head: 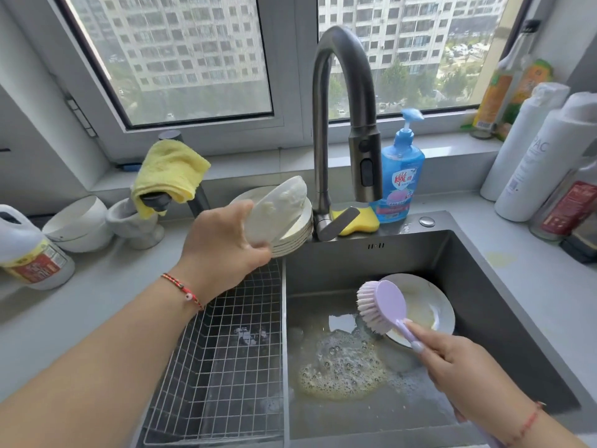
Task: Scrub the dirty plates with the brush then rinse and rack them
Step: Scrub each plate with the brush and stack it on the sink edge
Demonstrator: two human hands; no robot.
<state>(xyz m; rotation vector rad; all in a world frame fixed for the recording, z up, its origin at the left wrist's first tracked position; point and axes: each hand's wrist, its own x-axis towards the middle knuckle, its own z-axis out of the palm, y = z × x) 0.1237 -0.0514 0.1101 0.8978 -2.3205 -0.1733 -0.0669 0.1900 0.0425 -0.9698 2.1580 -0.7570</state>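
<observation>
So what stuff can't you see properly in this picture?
Head view only:
- The plate in the left hand: its face is turned away and blurred, so clean or dirty is unclear.
- The stack of plates: hand and plate hide most of it.
- The brush handle's end: buried in the right hand.
- The plate in the sink: the brush covers part.
- The white bottles: labels too blurred to read.

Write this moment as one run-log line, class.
left hand: grips plate over plate stack | right hand: holds brush above dirty plate in sink | wire rack: no plates
</observation>
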